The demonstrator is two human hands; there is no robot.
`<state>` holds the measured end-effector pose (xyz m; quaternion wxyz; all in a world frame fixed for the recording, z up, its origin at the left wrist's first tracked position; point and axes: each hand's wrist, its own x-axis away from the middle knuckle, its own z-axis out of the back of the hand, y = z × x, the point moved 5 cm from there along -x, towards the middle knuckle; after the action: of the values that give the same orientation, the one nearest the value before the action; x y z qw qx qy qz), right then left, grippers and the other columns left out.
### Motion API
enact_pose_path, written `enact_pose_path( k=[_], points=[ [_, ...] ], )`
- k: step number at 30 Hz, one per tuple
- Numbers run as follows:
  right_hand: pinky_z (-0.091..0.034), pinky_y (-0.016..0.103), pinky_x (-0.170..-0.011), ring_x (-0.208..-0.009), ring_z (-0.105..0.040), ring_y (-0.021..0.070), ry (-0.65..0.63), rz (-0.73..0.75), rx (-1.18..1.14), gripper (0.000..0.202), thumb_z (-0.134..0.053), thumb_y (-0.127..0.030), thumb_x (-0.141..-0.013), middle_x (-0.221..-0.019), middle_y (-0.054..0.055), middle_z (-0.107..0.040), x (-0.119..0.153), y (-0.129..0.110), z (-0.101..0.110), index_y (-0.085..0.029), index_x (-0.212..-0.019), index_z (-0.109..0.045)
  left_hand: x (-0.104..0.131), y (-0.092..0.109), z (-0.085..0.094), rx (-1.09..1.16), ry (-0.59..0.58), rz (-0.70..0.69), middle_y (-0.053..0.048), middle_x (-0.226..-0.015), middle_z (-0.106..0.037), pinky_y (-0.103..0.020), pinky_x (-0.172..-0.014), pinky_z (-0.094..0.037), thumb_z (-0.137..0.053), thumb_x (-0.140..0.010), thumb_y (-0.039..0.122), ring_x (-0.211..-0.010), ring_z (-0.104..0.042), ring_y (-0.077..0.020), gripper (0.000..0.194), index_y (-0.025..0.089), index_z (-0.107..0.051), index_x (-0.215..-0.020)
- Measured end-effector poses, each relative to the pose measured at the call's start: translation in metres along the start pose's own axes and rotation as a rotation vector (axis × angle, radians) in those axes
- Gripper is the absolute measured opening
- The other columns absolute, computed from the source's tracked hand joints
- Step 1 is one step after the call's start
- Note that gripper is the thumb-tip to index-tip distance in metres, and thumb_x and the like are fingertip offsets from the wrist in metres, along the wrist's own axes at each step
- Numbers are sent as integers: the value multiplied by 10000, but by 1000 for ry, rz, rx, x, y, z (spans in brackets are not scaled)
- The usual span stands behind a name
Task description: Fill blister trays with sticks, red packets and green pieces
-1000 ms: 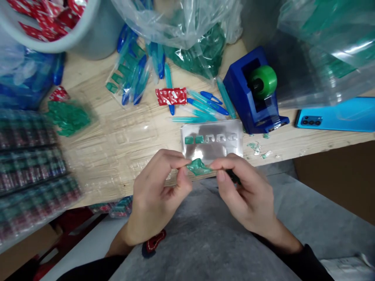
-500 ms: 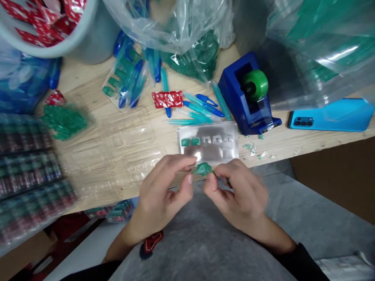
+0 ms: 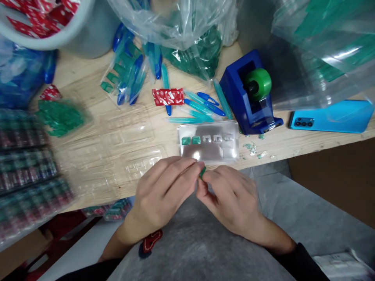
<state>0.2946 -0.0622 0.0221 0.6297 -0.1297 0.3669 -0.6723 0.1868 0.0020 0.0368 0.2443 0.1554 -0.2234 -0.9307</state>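
Observation:
Between the fingertips of both hands is a small green piece, thin and translucent like film; most of it is hidden by the fingers. My left hand pinches it from one side, and my right hand grips it from the other, the fingertips nearly meeting. Just beyond the fingers lies a clear plastic blister tray with small moulded pockets. Two green pieces fill its left pockets. Behind the tray are several blue and teal plastic pens and a red dotted sachet.
A blue tape dispenser with a green core stands right of the tray, beside a blue phone. Empty clear trays and a green film pile lie left. Stacked filled packs, a grey bucket and plastic bags surround the workspace.
My hands have drawn together, and my left fingers have closed over the green piece. Less of it shows now, and it appears narrower. The tray stays in place.

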Motion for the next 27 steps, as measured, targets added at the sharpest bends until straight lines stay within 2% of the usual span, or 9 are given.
enact_pose_path(
  k=[2, 4, 7, 11, 13, 15, 19, 22, 27],
  points=[
    [-385, 269, -513, -533, -456, 122, -1, 2, 7, 261, -500, -137, -913, -561, -15, -521, 0, 0, 0, -193, -662, -551, 1, 0, -2, -41, 20, -43, -98, -995, -716, -358, -809, -591, -605, -875, 82, -942, -659, -213, 232, 113, -621, -1104],
    [-386, 263, -515, -532, -457, 118, 4, -9, 7, 245, -516, -135, -897, -563, -13, -517, 0, 1, 1, -192, -662, -550, 1, 0, -4, 6, 45, -26, -74, -947, -715, -327, -757, -589, -597, -872, 73, -889, -662, -190, 197, 141, -627, -1055],
    [-369, 256, -502, -514, -441, 108, 42, -57, -16, 213, -550, -123, -853, -550, -26, -490, 0, 1, 1, -204, -656, -534, 2, -6, -8, 231, 151, 151, -29, -887, -683, -275, -684, -569, -581, -873, 70, -810, -646, -139, 172, 195, -620, -985],
    [-349, 254, -464, -495, -423, 102, 89, -97, -85, 186, -566, -96, -820, -545, -37, -484, 2, 2, 3, -208, -676, -530, 8, -15, -11, 460, 283, 376, -16, -883, -670, -278, -699, -570, -561, -894, 84, -830, -647, -129, 168, 219, -629, -967],
    [-374, 228, -453, -498, -462, 87, 38, -160, -262, 117, -585, -113, -850, -593, -40, -543, 4, 8, 4, -197, -769, -574, 9, -17, -11, 511, 269, 422, -11, -897, -686, -268, -700, -581, -558, -904, 93, -835, -657, -126, 173, 229, -644, -968],
    [-434, 196, -481, -538, -538, 77, -14, -286, -460, 53, -609, -156, -885, -663, -44, -606, 8, 19, 4, -203, -907, -618, 8, -20, -11, 569, 222, 452, -7, -912, -699, -237, -666, -590, -557, -911, 102, -815, -670, -116, 182, 235, -662, -977],
    [-483, 184, -474, -536, -582, 68, -43, -505, -693, 250, -638, -181, -891, -753, -52, -671, 16, 36, 1, -280, -1119, -667, 7, -25, -15, 762, 189, 549, 8, -868, -710, -177, -609, -587, -607, -892, 132, -734, -685, -93, 140, 229, -667, -973],
    [-490, 185, -445, -476, -547, 47, -100, -491, -814, 362, -669, -177, -871, -830, -48, -690, 15, 36, -6, -340, -1195, -663, 7, -25, -23, 862, 203, 594, 1, -876, -721, -183, -681, -594, -637, -868, 129, -801, -701, -107, 98, 213, -651, -916],
    [-565, 226, -600, -567, -610, 74, -98, -419, -687, 328, -710, -160, -835, -837, -36, -689, 12, 33, -5, -307, -1128, -690, 10, -24, -33, 937, 138, 594, -2, -907, -714, -163, -675, -566, -624, -873, 116, -800, -693, -92, 104, 214, -610, -906]
  ],
)
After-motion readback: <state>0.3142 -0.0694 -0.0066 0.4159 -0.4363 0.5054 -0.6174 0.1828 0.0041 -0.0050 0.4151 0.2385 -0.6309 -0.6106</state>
